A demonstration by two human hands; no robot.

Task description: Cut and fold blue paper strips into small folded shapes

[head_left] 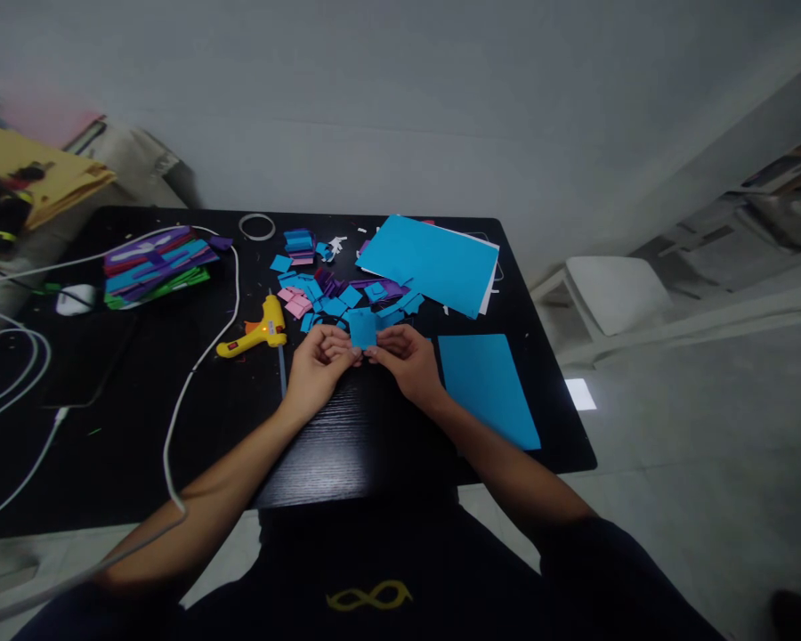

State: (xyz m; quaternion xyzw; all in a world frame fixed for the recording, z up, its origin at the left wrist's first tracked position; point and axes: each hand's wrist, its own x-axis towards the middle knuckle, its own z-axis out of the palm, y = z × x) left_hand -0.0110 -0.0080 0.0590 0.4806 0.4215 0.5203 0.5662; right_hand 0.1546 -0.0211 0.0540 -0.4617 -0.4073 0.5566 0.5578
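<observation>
Our left hand (319, 363) and right hand (410, 363) pinch a blue square (362, 328) over the streaky black surface (343, 436) by a wall (347, 116).

The dark garment (467, 583) bears a yellow infinity-like sign (370, 597) on its front.

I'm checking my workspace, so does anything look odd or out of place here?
Yes: the white cable crosses in front of the left forearm, where it could snag. Small paper pieces lie scattered near the yellow glue gun, and the large blue sheet sits askew over a white sheet. The held blue square shows no obvious damage.
</observation>
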